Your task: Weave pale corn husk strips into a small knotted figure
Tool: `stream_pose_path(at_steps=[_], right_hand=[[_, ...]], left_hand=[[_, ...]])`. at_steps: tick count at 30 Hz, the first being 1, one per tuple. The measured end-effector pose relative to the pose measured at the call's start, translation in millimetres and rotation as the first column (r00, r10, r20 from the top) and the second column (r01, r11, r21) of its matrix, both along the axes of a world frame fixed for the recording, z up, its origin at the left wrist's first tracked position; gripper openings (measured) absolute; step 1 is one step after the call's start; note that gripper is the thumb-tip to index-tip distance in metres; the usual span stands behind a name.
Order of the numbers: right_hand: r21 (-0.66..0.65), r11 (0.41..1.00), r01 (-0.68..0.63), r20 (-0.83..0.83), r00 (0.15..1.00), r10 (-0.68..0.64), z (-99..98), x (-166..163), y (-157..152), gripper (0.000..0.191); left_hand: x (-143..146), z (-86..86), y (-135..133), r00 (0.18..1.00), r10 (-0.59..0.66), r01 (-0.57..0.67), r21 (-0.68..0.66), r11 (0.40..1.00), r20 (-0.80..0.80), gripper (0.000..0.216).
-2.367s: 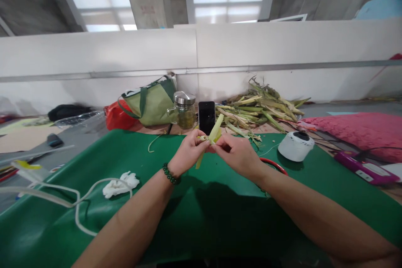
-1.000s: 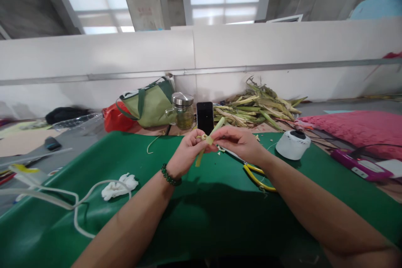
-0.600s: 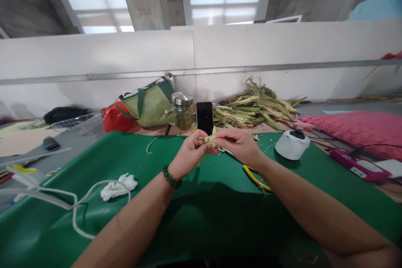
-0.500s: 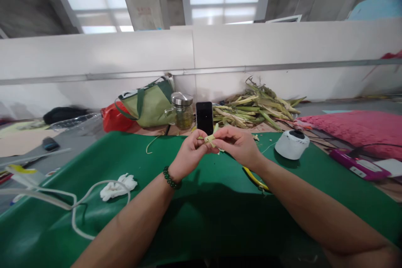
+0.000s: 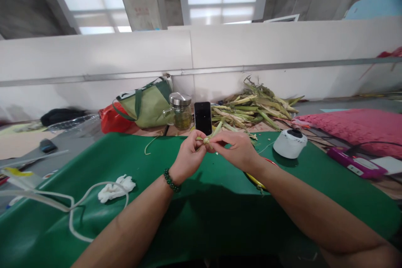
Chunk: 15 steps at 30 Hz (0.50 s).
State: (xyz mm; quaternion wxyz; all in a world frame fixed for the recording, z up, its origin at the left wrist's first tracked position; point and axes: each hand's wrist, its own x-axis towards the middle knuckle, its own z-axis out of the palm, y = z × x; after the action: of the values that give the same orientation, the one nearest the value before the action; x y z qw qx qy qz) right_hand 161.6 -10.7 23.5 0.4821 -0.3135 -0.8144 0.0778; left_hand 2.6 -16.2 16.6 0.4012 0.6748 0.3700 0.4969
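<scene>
Between both hands, above the green mat (image 5: 150, 184), is a pale green strip of plant leaf (image 5: 216, 129), folded into a small knot-like piece at its lower end. My left hand (image 5: 191, 150) pinches the left side of that piece with thumb and fingers; a dark green bead bracelet circles the wrist. On the other side my right hand (image 5: 234, 146) is closed on it, fingertips nearly meeting those of the left. Part of the folded strip is hidden by the fingers. Just behind the hands a black phone (image 5: 203, 118) stands upright.
A glass mug (image 5: 182, 117) with a metal lid stands beside a green bag (image 5: 146, 106). Long leaves and stalks (image 5: 260, 102) are heaped at the back. A white spool (image 5: 289, 144) sits right, a yellow-handled tool (image 5: 256, 181) under my right forearm, crumpled tissue (image 5: 116, 188) and white cable (image 5: 72, 213) left.
The strip has turned in my fingers, so its free end now sticks up and right, and the folded end faces me. Both hands stay close together; the view has shifted slightly.
</scene>
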Motion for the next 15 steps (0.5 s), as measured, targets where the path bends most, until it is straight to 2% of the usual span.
stream_pose_path(at_steps=[5, 9, 15], right_hand=[[-0.129, 0.992, 0.011, -0.053, 0.998, -0.018, -0.9, 0.2, 0.7, 0.016], [-0.252, 0.967, -0.041, -0.081, 0.996, 0.021, 0.4, 1.6, 2.4, 0.016], [-0.273, 0.958, -0.087, -0.073, 0.995, 0.069, 2.5, 2.4, 4.3, 0.017]], left_hand=[[3.5, -2.9, -3.3, 0.996, 0.034, -0.030, 0.055, 0.998, -0.082, 0.017], [4.9, -3.8, -5.6, 0.990, 0.046, -0.037, 0.066, 0.997, -0.137, 0.017], [3.8, 0.5, -7.4, 0.965, 0.122, -0.101, 0.101, 0.990, -0.233, 0.016]])
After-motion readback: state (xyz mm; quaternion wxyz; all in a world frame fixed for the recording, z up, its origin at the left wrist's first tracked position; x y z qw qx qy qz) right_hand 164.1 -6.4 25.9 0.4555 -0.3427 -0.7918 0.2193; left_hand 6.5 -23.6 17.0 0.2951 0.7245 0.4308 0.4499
